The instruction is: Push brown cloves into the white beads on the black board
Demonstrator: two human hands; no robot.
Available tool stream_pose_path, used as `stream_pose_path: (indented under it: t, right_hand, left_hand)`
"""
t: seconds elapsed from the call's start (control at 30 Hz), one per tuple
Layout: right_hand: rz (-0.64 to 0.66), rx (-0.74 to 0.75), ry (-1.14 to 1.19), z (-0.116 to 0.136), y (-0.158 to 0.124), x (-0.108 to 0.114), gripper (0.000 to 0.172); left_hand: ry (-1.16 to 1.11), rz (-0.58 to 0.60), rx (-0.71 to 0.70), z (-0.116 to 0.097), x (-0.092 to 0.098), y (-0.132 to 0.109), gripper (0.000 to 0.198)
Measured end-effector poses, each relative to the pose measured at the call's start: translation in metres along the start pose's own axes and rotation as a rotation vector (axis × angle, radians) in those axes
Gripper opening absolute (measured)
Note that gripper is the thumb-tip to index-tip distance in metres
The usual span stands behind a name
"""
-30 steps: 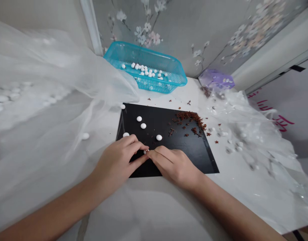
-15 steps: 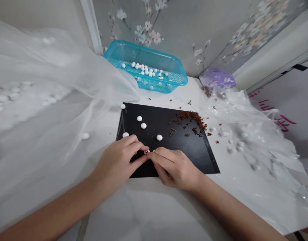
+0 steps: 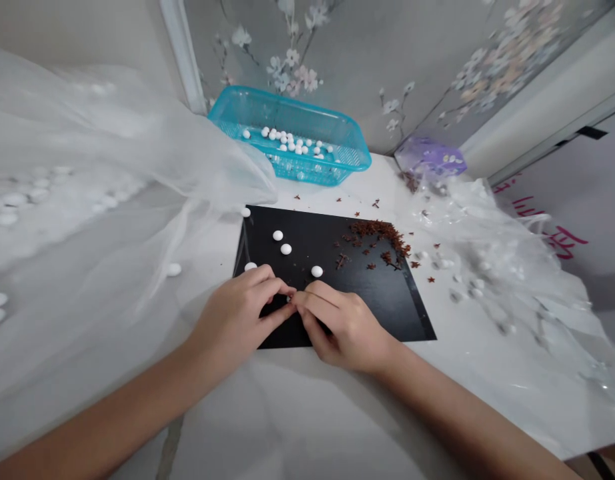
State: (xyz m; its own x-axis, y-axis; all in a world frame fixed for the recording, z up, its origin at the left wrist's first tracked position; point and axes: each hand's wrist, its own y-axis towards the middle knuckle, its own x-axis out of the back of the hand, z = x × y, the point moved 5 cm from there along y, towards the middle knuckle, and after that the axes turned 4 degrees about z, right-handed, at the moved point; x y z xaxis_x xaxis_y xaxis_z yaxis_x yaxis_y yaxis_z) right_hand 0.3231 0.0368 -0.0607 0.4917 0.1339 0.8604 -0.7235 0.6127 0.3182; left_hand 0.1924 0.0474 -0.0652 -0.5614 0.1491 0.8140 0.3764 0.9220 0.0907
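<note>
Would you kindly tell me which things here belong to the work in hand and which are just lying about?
In hand: left hand, right hand, white bead between them, black mat, loose beads, brown bits, teal basket.
Lying about: purple tub, plastic sheet, white netting.

Both hands meet fingertip to fingertip over the near edge of a black mat (image 3: 367,300) on the white table (image 3: 297,413). The left hand (image 3: 237,317) pinches a small white bead (image 3: 288,299), and the right hand (image 3: 345,327) touches it with curled fingers; its grip cannot be made out. Loose white beads (image 3: 286,249) lie on the mat just beyond, with a heap of brown bits (image 3: 380,231) to the right. A turquoise basket (image 3: 337,143) holding more beads stands behind, white tulle (image 3: 112,220) is draped on the left, and clear plastic (image 3: 512,267) lies on the right.
</note>
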Motion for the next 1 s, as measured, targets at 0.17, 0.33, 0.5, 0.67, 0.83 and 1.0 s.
stream_pose_path:
  t: [0.17, 0.33, 0.5, 0.67, 0.83, 1.0]
  right_hand:
    - [-0.206, -0.114, 0.124, -0.004, -0.005, 0.013, 0.022]
    - [-0.094, -0.087, 0.112, -0.001, -0.004, 0.008, 0.022]
    - [-0.002, -0.005, -0.01, 0.001, 0.0, 0.003, 0.023]
    - [-0.022, -0.039, -0.145, -0.001, 0.001, 0.001, 0.023]
    - [-0.021, 0.046, -0.363, 0.009, 0.002, 0.011, 0.031]
    - [-0.17, -0.142, -0.53, -0.015, -0.003, 0.052, 0.026]
  left_hand:
    - [-0.04, -0.001, 0.011, 0.002, -0.001, -0.001, 0.015]
    - [-0.033, -0.001, 0.014, 0.003, -0.001, -0.002, 0.015]
    - [-0.02, 0.002, 0.002, 0.002, -0.002, -0.001, 0.014]
    - [-0.003, -0.001, -0.007, 0.001, -0.001, 0.001, 0.015]
    - [-0.011, -0.019, -0.007, 0.002, 0.0, -0.001, 0.018]
    - [0.003, -0.019, 0.029, 0.004, 0.0, -0.002, 0.019]
